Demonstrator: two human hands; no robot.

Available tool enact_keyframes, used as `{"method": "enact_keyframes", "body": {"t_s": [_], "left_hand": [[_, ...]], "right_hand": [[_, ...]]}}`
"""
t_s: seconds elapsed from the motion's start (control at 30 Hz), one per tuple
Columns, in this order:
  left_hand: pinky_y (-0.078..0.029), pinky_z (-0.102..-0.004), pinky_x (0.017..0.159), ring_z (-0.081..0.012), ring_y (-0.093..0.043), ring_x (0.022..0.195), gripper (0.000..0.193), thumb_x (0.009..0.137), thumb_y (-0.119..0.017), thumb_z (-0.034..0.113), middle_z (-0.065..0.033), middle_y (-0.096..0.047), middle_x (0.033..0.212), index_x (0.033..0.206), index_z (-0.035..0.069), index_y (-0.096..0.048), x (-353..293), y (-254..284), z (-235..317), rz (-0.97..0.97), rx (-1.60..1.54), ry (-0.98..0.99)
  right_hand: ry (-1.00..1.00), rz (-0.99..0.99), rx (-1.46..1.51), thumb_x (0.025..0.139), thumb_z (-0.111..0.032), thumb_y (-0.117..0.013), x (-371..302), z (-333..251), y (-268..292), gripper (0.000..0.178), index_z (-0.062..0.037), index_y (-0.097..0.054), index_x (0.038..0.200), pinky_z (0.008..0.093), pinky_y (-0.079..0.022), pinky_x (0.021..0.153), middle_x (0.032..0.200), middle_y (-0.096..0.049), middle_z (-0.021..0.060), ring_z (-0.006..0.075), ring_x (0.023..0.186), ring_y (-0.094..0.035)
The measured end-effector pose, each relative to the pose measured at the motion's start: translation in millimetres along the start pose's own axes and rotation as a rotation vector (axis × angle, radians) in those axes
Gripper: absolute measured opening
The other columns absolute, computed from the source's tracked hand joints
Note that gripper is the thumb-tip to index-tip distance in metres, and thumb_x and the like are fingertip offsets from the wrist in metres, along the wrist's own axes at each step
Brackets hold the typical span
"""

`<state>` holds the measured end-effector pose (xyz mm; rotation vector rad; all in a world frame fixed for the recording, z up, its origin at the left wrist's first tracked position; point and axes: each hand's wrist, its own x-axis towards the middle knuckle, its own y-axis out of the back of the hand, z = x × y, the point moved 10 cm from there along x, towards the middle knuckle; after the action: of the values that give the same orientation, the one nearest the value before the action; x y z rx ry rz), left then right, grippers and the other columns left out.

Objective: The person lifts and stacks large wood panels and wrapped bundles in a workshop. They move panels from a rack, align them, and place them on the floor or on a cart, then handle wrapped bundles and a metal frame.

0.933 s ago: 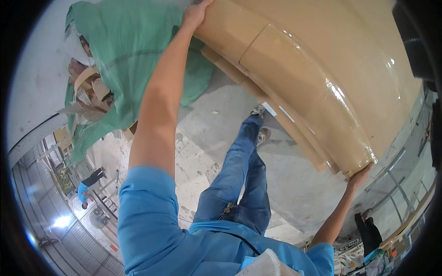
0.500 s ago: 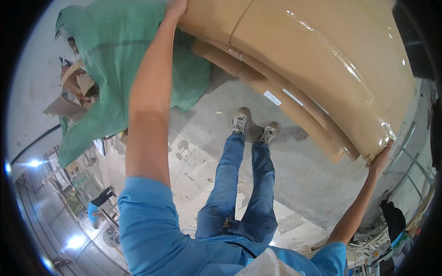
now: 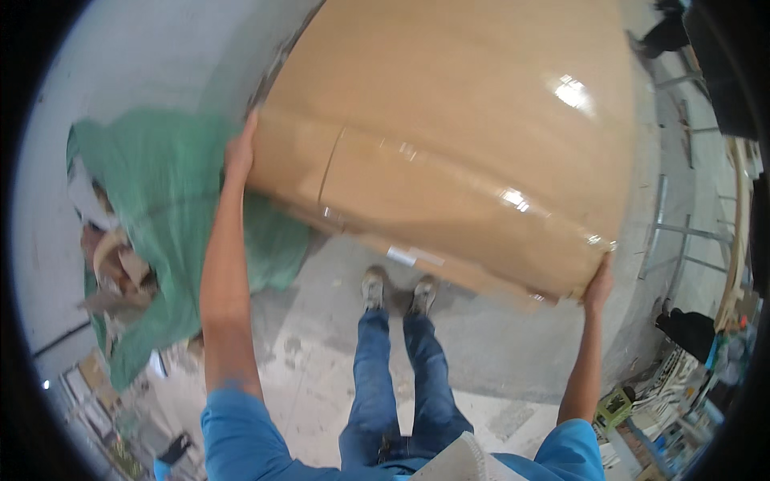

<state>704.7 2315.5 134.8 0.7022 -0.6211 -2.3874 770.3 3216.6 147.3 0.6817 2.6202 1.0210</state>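
A large brown cardboard box (image 3: 449,104), with shiny clear tape along its near side, spans the space in front of me. My left hand (image 3: 241,151) grips its left edge, fingers partly hidden behind the cardboard. At the near right corner, my right hand (image 3: 598,282) is closed on the box too. Below the near edge, further cardboard layers stick out, and a white label (image 3: 402,256) shows on one of them. Both my arms reach forward, the box lying between them. Its far end runs out of the picture.
A green woven sack (image 3: 164,216) with cardboard scraps (image 3: 120,276) at its opening stands at the left by a pale wall. Metal frames (image 3: 690,232) lie on the floor at right. A green crate (image 3: 614,407) sits lower right. Another person's dark-clothed legs (image 3: 666,36) show at the far right.
The box has swung in the picture, its left end coming nearer and more of its top showing. Both hands keep their hold, and the left has come down and left with it.
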Motion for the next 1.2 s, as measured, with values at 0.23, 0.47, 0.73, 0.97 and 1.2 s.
{"method": "enact_keyframes", "body": {"t_s": [0.23, 0.47, 0.73, 0.97, 1.2], "left_hand": [[-0.042, -0.0413, 0.084, -0.0337, -0.059, 0.097, 0.084, 0.079, -0.046, 0.072, -0.0230, -0.065, 0.100, 0.095, -0.007, -0.067, -31.6, 16.6, 33.8, 0.139, 0.204, -0.024], [-0.042, -0.0412, 0.084, -0.0341, -0.059, 0.094, 0.088, 0.078, -0.044, 0.075, -0.0221, -0.065, 0.097, 0.093, -0.008, -0.066, -29.0, 14.1, 21.5, 0.112, 0.225, 0.058], [-0.034, -0.0407, 0.099, -0.0359, -0.050, 0.116, 0.097, 0.076, -0.041, 0.079, -0.0236, -0.055, 0.124, 0.119, -0.007, -0.056, -14.6, 13.3, 10.0, 0.086, 0.253, 0.006], [-0.037, -0.0363, 0.099, -0.0271, -0.053, 0.112, 0.085, 0.081, -0.049, 0.068, -0.0160, -0.054, 0.127, 0.129, -0.002, -0.050, -4.6, -6.9, -0.4, -0.086, -0.059, -0.003], [-0.036, -0.0377, 0.099, -0.0330, -0.050, 0.117, 0.073, 0.092, -0.031, 0.060, -0.0197, -0.052, 0.129, 0.131, 0.000, -0.048, -79.0, 19.6, 8.2, 0.132, 0.290, -0.172]], "right_hand": [[-0.238, -0.014, 0.111, 0.093, -0.052, -0.048, -18.1, -21.0, 2.3, 0.063, 0.0079, -0.064, 0.081, 0.0318, -0.041, 0.054, 0.066, -0.055, 0.0018, 0.0127, 0.061, -0.048], [-0.237, -0.029, 0.266, 0.093, -0.050, -0.048, -23.6, -29.2, -1.8, 0.061, 0.0085, -0.064, 0.092, 0.0284, -0.043, 0.063, 0.077, -0.060, 0.0062, 0.0123, 0.071, -0.052], [-0.205, -0.145, -0.009, 0.092, -0.059, -0.038, -23.5, -25.3, -7.0, 0.070, 0.0058, -0.061, 0.107, 0.0328, -0.043, 0.068, 0.087, -0.062, 0.0077, 0.0166, 0.077, -0.052], [-0.240, -0.038, -0.074, 0.088, -0.067, -0.036, -20.9, 2.2, 4.9, 0.080, 0.0072, -0.063, 0.087, 0.0401, -0.041, 0.060, 0.067, -0.056, 0.0158, 0.0220, 0.063, -0.050], [-0.359, -0.008, -0.116, 0.081, -0.068, -0.047, -17.7, 7.1, 17.1, 0.078, 0.0083, -0.065, 0.081, 0.0480, -0.048, 0.073, 0.083, -0.062, 0.0313, 0.0436, 0.083, -0.062]]}}
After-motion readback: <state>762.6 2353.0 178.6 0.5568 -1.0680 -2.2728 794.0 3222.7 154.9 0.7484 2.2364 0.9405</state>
